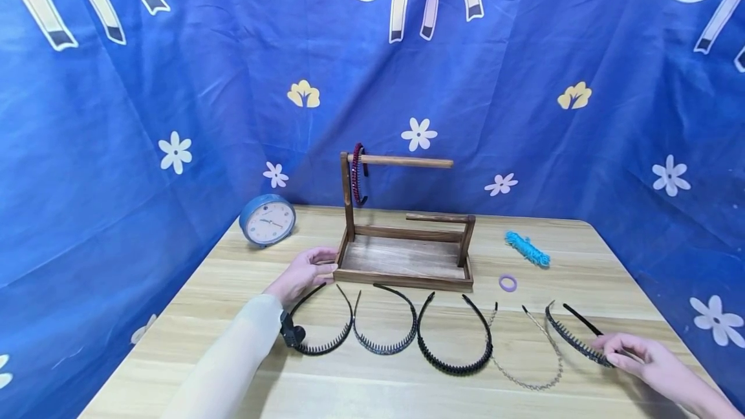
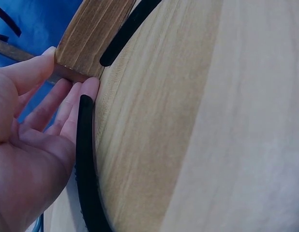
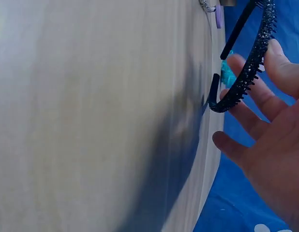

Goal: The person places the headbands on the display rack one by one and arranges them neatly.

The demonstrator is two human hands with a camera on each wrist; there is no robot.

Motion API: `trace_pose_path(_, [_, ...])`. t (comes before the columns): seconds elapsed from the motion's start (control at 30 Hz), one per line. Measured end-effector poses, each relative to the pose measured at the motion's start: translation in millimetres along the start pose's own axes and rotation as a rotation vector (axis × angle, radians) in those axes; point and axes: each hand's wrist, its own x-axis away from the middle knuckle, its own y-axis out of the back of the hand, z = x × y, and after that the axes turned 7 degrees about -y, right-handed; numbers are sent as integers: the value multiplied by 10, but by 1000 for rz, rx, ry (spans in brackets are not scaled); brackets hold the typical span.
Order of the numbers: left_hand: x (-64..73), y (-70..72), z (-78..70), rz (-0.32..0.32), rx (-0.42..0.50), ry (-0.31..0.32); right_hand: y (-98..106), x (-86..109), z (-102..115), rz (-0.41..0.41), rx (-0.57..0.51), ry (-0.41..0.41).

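Observation:
My left hand (image 1: 302,273) holds the left end of a brown wooden stand (image 1: 401,282); in the left wrist view its thumb is at the top corner of the wood (image 2: 91,38) and its fingers lie along the end. My right hand (image 1: 640,361), at the right, pinches a glittery black toothed headband (image 3: 253,63) between thumb and fingers, its ends pointing away. A row of headbands lies before the stand: a thin black toothed one (image 1: 352,319), a dark toothed one (image 1: 415,322), a thicker black one (image 1: 456,369) and a thin wavy one (image 1: 559,367).
A dark red headband (image 1: 356,176) hangs on the stand's upper bar (image 1: 407,161); a lower bar (image 1: 436,218) sits at right. A blue clock (image 1: 268,220) stands left. A turquoise cord bundle (image 1: 526,249) and a purple ring (image 1: 508,283) lie right. Blue cloth (image 1: 326,141) surrounds the table.

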Motion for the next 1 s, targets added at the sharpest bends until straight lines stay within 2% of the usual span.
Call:
trace_pose_path(0.2, [8,-7,-19,5,-3,-3,-28,-16,54,-69,5,-8])
trace_pose_path(0.53, [21,-15,-28,11,-16,-17,60,-131,180,-7,-230,-18])
trace_pose_path(0.63, [24,-15,-19,11,-15,-18,71,-171,170,26,-385,21])
trace_pose_path(0.77, [23,-9,-8,6,-15,-22,61,-242,130,113,-683,94])
trace_pose_path(0.83, [19,-10,-7,6,-13,-22,53,-272,129,127,-756,96])
trace_pose_path(1.0, [18,-13,-9,5,-3,-19,35,-339,170,127,-832,83])
